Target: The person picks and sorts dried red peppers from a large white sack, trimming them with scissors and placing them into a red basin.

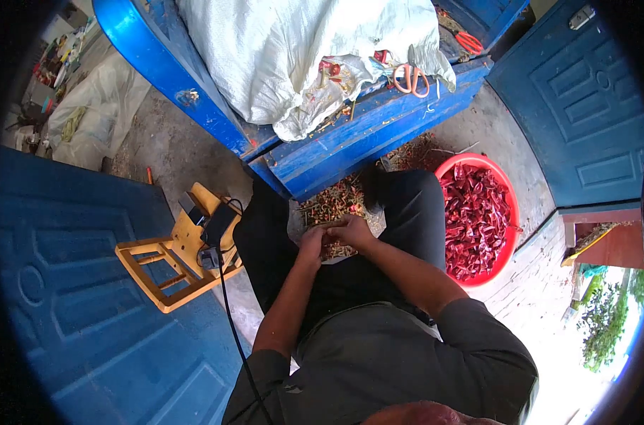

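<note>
My left hand (311, 245) and my right hand (352, 231) meet between my knees, fingers curled in and nearly touching. Whatever they pinch is too small or hidden for me to make out. Below them lies a litter of chilli stems and seeds (334, 207) with a few red bits, on a pale sheet or shallow tray. To the right of my right knee, a red plastic tub (514, 212) is heaped with dried red chillies (476, 223).
A blue metal frame (364, 145) in front carries a white woven sack (265, 57), pink-handled scissors (412, 81) and red-handled scissors (468, 42). A small wooden chair (183, 248) with a black device and cable is at my left. Blue doors (74, 269) flank me.
</note>
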`<state>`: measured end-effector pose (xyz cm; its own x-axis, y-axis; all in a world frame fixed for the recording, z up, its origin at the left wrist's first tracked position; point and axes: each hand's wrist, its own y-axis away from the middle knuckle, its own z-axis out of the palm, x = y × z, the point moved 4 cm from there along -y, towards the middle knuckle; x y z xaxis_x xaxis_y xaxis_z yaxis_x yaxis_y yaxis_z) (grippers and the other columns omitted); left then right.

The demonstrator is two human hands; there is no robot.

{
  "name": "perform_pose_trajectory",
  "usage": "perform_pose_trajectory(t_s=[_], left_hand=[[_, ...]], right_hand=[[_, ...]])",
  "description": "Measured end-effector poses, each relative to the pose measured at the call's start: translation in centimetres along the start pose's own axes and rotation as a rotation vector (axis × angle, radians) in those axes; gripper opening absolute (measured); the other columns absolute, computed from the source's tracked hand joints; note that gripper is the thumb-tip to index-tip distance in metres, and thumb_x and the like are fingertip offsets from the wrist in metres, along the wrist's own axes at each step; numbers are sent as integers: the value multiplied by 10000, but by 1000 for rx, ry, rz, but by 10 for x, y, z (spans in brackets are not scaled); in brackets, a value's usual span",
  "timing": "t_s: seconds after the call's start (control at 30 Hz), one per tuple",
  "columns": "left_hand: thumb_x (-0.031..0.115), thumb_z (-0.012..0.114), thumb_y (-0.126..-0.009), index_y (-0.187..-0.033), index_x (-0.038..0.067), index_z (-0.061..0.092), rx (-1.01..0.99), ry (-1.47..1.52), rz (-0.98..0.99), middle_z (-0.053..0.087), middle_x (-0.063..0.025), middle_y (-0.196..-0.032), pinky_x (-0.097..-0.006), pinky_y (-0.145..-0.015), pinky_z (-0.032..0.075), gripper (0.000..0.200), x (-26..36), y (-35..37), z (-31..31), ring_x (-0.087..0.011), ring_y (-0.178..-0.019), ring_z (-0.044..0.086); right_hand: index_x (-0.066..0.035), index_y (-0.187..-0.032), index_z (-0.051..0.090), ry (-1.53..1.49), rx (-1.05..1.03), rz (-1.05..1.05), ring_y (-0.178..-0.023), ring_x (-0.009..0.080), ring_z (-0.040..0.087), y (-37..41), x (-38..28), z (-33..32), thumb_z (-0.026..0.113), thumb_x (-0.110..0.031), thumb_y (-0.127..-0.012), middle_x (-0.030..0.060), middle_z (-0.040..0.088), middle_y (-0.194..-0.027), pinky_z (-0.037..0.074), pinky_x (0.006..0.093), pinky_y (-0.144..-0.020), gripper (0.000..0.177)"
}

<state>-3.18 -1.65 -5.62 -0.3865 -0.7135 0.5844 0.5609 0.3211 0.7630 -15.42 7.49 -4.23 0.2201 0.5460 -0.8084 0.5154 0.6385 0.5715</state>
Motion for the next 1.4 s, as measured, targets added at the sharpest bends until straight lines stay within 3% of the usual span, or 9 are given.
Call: perform_pose_trajectory(t_s=[0.23,0.37,0.53,0.67,0.73,0.93,1.13,1.23,1.4], left_hand=[[247,457,-1016,-1148,47,640,-24,-25,42,667,-58,-978,-316,-631,498,301,10,8,6,-167,-852,643],[270,464,-1020,-1107,67,647,49,-14,83,667,-47,-964,-316,-627,493,287,12,4,3,-162,-843,641],[222,508,-981,-1095,87,646,-58,217,141,676,-26,-920,-297,-621,492,223,14,2,0,-135,-763,643],[212,514,-975,-1062,84,643,-55,276,129,664,-21,-884,-290,-604,488,201,12,8,-2,-131,-726,631],[233,558,-930,-1073,95,655,-100,207,104,650,-15,-921,-346,-639,484,222,17,9,-2,-157,-827,613],[230,585,-910,-1058,75,646,-49,138,57,625,-18,-884,-314,-626,482,223,15,9,3,-152,-754,587],[160,586,-914,-1015,88,627,-37,75,-60,604,-20,-856,-279,-587,481,131,6,8,6,-138,-678,574],[114,563,-911,-991,56,647,-43,131,9,621,-12,-788,-268,-527,448,130,14,10,12,-114,-608,558],[132,561,-916,-973,49,641,-65,206,10,623,-19,-826,-265,-518,431,128,27,14,21,-106,-609,537]], right_hand=[[0,-792,633,392,246,-219,-683,163,664,12,-26,1,808,-204,-782,83,681,-734,516,337,-584,270],[-4,-806,643,373,266,-226,-683,204,658,9,-28,6,801,-167,-785,83,674,-739,510,371,-619,228],[-1,-858,688,95,266,-630,-651,173,612,26,-68,1,783,-95,-814,74,669,-782,484,313,-631,141],[-3,-890,712,114,132,-644,-675,117,584,22,-63,-2,769,-111,-850,43,665,-802,467,272,-644,129],[-11,-927,721,-391,-93,-203,-707,83,573,17,-51,-1,734,-158,-901,25,668,-846,472,253,-669,150],[-14,-1016,712,-481,-111,85,-691,91,601,11,-47,-10,713,-269,-924,22,676,-831,495,250,-655,271],[-9,-885,714,283,-60,-278,-734,132,612,-5,-28,-10,744,-222,-879,70,680,-837,495,302,-688,215],[-7,-807,695,268,73,-518,-751,167,625,7,-47,-18,744,-193,-867,78,657,-790,490,315,-684,202],[-3,-796,679,83,132,-423,-754,183,625,7,-52,-23,719,-173,-890,78,642,-769,483,323,-693,198]])
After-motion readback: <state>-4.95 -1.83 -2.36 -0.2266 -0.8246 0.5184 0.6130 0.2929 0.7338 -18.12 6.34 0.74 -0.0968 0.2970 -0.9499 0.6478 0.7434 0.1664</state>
